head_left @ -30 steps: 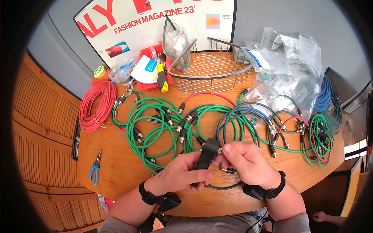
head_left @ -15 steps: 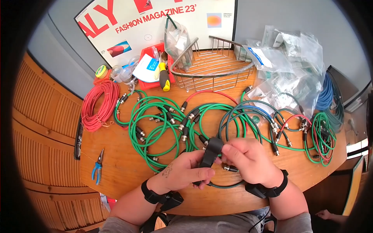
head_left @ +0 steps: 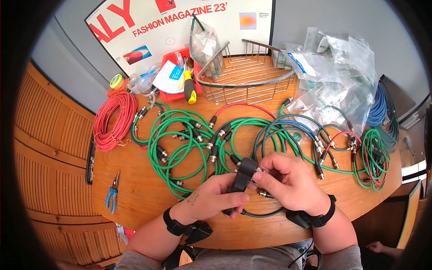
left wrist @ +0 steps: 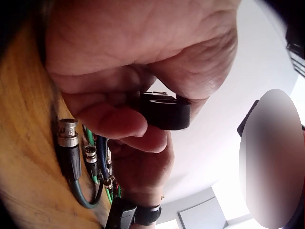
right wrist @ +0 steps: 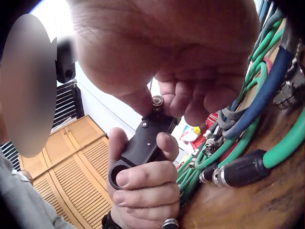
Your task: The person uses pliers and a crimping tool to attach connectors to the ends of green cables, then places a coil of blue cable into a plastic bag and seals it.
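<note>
My left hand grips a black plastic tool, its thumb laid along the near side. In the right wrist view the tool's body shows small screws and a round hole at the near end. A small silver metal connector sticks out at its far end. My right hand pinches this connector between thumb and fingers. From the left wrist, only the tool's rounded black end shows past the fingers. Close beyond both hands lie green cables with BNC plugs.
Blue-handled pliers lie at left, below a red cable coil. Behind stand a red bin with a yellow-black screwdriver, a wire basket and plastic bags. Another person's hand shows at lower right.
My right thumb and fingers have shifted on the connector, uncovering more of its metal, and the forefinger has lifted. The left hand keeps its hold on the black tool.
</note>
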`<state>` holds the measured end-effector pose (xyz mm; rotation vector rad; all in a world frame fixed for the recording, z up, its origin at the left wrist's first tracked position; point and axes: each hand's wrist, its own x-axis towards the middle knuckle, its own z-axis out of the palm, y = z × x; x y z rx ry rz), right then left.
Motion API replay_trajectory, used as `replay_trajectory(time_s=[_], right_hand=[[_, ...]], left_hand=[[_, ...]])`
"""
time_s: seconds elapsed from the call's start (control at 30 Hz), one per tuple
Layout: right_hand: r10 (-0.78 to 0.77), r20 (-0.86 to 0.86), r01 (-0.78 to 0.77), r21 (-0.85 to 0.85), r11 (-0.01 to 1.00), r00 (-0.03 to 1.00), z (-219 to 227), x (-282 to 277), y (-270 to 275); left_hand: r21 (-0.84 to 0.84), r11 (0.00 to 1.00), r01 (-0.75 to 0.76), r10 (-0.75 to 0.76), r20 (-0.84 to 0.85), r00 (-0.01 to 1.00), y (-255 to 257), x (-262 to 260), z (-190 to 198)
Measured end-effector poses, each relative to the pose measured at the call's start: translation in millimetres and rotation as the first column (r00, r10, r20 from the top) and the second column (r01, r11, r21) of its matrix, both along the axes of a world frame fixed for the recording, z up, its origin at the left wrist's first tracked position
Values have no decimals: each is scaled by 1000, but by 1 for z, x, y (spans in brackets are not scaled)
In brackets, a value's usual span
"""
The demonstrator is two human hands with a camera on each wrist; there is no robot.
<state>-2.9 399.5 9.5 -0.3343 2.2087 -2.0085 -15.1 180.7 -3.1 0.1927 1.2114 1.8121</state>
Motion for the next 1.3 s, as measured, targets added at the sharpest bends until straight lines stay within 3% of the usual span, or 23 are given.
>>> replay_trajectory(time_s=[0.07, 0.2, 0.27, 0.4, 0.47, 0.7, 0.8, 0.87, 0.9, 0.97, 1.0, 1.07, 1.2, 1.27, 1.3], right_hand=[[20, -5, -19, 117, 993, 1000, 8, 0, 1], [81, 125, -94, 104, 990, 989, 2, -1, 5], [115, 440, -104, -49, 993, 891, 7, 0, 6], [97, 400, -103, -7, 995, 911, 5, -1, 5], [26, 180, -31, 27, 999, 983, 2, -1, 1], [-20, 65, 22, -27, 999, 998, 0, -2, 2], [6, 45, -10, 90, 996, 999, 9, -1, 5], [52, -2, -49, 301, 952, 999, 20, -1, 5], [49, -3, -46, 300, 953, 999, 17, -1, 5], [77, 233, -102, 100, 990, 969, 10, 0, 6], [74, 233, -99, 99, 990, 970, 9, 0, 6], [105, 403, -106, -19, 994, 909, 9, -1, 6], [84, 368, -69, -55, 996, 926, 7, 0, 2], [12, 173, -1, -68, 998, 985, -2, 2, -1], [13, 172, -1, -68, 998, 985, -2, 2, 0]], left_hand=[[-26, 999, -20, 19, -42, 999, 1, 0, -2], [-7, 1000, -11, 11, -18, 1000, 1, 0, 1], [-13, 999, 43, -43, -40, 998, -1, -1, -2], [-8, 1000, 20, -21, -39, 999, 1, -1, 0], [-5, 1000, -16, 16, -41, 999, 1, 0, 0], [-3, 1000, -25, 25, -37, 999, 1, 0, 1], [-14, 1000, -20, 20, -42, 999, 1, 0, -1], [-15, 1000, -24, 24, -31, 999, 1, 0, -2], [-17, 1000, -22, 21, -32, 999, 1, 0, -2], [-25, 1000, 18, -20, -74, 997, 1, -1, -2], [-26, 999, 21, -23, -74, 997, 2, -1, -2], [-20, 1000, 20, -22, -81, 996, 1, -1, -3], [-14, 1000, -10, 9, -66, 998, 1, 0, -3], [2, 1000, -17, 18, -50, 999, 1, 0, -3], [2, 1000, -18, 18, -51, 999, 1, 0, -4]])
